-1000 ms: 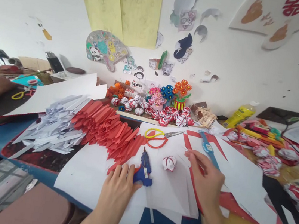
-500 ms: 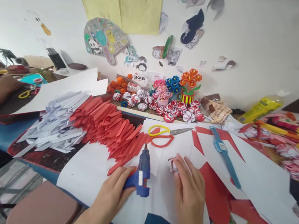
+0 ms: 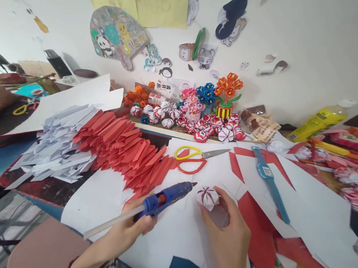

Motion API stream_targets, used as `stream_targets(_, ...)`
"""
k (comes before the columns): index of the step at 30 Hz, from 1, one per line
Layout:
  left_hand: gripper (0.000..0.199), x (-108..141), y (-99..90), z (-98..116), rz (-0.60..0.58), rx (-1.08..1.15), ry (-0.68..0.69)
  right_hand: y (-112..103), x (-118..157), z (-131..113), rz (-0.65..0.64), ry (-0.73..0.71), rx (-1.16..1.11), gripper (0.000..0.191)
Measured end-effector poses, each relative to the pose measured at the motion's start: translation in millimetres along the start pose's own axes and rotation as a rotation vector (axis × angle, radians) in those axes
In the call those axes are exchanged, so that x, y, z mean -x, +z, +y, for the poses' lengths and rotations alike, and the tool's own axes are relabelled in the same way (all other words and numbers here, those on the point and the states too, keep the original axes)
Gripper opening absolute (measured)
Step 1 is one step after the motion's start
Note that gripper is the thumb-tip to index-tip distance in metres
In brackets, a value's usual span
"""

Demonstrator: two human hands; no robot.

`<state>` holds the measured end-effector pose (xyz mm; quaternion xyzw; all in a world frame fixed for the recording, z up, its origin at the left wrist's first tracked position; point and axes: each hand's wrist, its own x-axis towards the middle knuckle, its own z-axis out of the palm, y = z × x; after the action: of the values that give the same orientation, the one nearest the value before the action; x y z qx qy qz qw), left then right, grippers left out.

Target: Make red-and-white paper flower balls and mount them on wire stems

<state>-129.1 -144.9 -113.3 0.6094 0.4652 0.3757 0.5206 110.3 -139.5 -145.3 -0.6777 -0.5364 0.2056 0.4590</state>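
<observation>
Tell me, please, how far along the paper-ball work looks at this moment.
The red-and-white balls near the wall look done. The right hand holds one more ball; the left hand holds a glue gun, its nozzle close to that ball but apart. The heaped white strips and red strips look unused, so much probably remains.
</observation>
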Motion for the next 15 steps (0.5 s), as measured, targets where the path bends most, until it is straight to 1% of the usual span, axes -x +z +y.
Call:
stream_targets(2, 0.047, -6, 1.1, 3, -0.037, -0.009, -0.002, -1, -1, 1, -0.039, 0.018, -0.036, 0.057)
stream_targets(5, 0.047, -11, 1.9, 8, -0.027, -0.137, 0.029, 0, -5, 1, -0.055, 0.008, -0.029, 0.066)
stream_targets(6, 0.048, -12, 2.4, 8, -0.025, -0.174, 0.043, 1, -7, 0, -0.051, -0.002, -0.018, 0.065)
stream_targets(8, 0.051, -14, 3.5, 8, -0.035, -0.204, 0.052, 1, -9, -3, -0.043, -0.030, -0.002, 0.057)
stream_targets(11, 0.053, -14, 4.8, 9, -0.068, -0.154, -0.009, -2, -10, -6, -0.075, -0.075, -0.016, 0.043)
stream_targets(15, 0.054, -8, 3.5, 13, -0.072, -0.115, -0.092, -9, -8, -1, -0.141, -0.072, -0.105, 0.042)
